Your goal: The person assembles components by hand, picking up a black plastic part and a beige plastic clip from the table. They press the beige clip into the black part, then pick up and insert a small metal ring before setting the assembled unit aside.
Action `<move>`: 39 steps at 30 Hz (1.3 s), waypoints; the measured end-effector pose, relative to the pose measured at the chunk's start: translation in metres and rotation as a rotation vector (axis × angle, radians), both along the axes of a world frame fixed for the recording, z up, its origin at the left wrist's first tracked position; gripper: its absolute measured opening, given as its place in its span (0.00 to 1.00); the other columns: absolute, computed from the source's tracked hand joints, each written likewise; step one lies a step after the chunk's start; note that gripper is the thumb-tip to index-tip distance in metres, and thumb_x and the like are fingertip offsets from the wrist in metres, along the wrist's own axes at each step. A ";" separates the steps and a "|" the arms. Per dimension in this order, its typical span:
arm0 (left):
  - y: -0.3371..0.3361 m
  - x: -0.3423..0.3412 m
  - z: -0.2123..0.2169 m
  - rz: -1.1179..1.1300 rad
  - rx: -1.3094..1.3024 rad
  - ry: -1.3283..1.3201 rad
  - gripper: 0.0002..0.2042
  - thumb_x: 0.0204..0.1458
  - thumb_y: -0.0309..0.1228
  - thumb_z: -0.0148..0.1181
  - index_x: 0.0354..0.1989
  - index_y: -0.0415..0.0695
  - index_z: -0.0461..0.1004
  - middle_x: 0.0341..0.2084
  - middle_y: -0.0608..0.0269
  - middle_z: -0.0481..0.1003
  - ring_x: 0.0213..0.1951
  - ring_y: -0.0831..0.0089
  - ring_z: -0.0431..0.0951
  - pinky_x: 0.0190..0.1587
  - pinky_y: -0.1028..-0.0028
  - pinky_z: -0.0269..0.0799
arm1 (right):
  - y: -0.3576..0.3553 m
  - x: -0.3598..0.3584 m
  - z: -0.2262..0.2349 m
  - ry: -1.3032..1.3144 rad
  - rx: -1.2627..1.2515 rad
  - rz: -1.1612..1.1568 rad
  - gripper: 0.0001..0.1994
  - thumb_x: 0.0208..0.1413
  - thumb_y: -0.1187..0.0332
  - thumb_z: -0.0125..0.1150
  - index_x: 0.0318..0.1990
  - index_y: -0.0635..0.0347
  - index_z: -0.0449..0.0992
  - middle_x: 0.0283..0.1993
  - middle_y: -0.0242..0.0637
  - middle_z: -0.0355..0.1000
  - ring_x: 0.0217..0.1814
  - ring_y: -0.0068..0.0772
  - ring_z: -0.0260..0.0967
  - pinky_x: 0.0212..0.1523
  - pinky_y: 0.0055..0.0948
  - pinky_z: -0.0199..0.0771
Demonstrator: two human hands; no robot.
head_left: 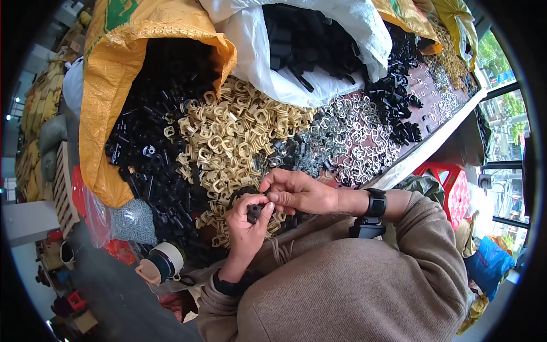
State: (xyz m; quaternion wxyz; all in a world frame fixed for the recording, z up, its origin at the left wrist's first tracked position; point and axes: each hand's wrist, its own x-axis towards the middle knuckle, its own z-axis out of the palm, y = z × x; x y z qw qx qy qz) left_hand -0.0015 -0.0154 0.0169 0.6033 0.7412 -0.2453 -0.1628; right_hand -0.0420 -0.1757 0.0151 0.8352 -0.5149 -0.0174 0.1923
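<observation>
My left hand (244, 227) is closed around a small black plastic part (253, 214) with a round, hollow end. Against its fingertips, my right hand (302, 192) pinches thumb and forefinger together; whatever sits between them is too small or hidden to name. Both hands are over the near edge of a heap of beige plastic ring-shaped clips (228, 142). Black cylindrical plastic parts (154, 171) lie piled to the left. Bent silvery metal clips (364, 139) spread to the right, with small grey screws or pins (310, 154) beside them.
An orange woven sack (108, 114) and a white sack (245, 62) of black parts open onto the table. A bag of small grey pieces (134, 222) and a lidded cup (165, 259) are at the near left. A red plastic stool (453, 188) stands right.
</observation>
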 end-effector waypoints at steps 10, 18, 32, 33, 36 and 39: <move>0.002 -0.001 -0.006 0.021 -0.054 0.003 0.05 0.41 0.23 0.56 0.25 0.38 0.67 0.20 0.64 0.69 0.22 0.78 0.68 0.27 0.80 0.63 | 0.001 0.001 0.003 0.017 -0.010 0.030 0.09 0.55 0.68 0.43 0.40 0.61 0.59 0.25 0.28 0.60 0.22 0.13 0.57 0.22 0.12 0.59; 0.002 -0.002 -0.008 0.041 -0.067 0.053 0.03 0.46 0.24 0.53 0.25 0.37 0.67 0.21 0.69 0.66 0.22 0.85 0.64 0.26 0.84 0.60 | 0.000 -0.003 0.004 -0.069 -0.072 -0.043 0.09 0.54 0.67 0.45 0.38 0.62 0.60 0.25 0.28 0.61 0.24 0.14 0.59 0.24 0.13 0.60; 0.007 0.004 -0.011 -0.166 -0.298 0.642 0.09 0.50 0.28 0.47 0.38 0.39 0.62 0.24 0.66 0.67 0.23 0.82 0.66 0.22 0.83 0.61 | -0.006 -0.003 0.010 -0.503 -0.706 -0.115 0.06 0.49 0.70 0.51 0.29 0.64 0.66 0.21 0.36 0.62 0.21 0.31 0.64 0.21 0.26 0.62; 0.008 0.005 -0.013 -0.194 -0.421 0.832 0.11 0.51 0.30 0.45 0.41 0.39 0.60 0.27 0.65 0.66 0.25 0.81 0.66 0.22 0.82 0.60 | -0.006 -0.003 0.010 -0.568 -0.721 -0.134 0.06 0.48 0.70 0.51 0.28 0.64 0.67 0.22 0.38 0.62 0.21 0.35 0.64 0.22 0.28 0.63; 0.009 0.005 -0.012 -0.227 -0.518 1.026 0.14 0.52 0.31 0.43 0.46 0.40 0.58 0.31 0.65 0.66 0.27 0.80 0.66 0.23 0.82 0.60 | -0.005 -0.003 0.010 -0.648 -0.782 -0.149 0.05 0.45 0.71 0.53 0.28 0.63 0.67 0.22 0.37 0.62 0.22 0.37 0.63 0.22 0.29 0.63; 0.008 0.004 -0.009 -0.241 -0.460 1.036 0.16 0.53 0.32 0.41 0.49 0.40 0.55 0.34 0.64 0.65 0.30 0.80 0.66 0.24 0.81 0.60 | -0.006 -0.004 0.010 -0.717 -0.873 -0.151 0.05 0.43 0.72 0.54 0.28 0.63 0.68 0.23 0.37 0.62 0.24 0.39 0.63 0.25 0.31 0.63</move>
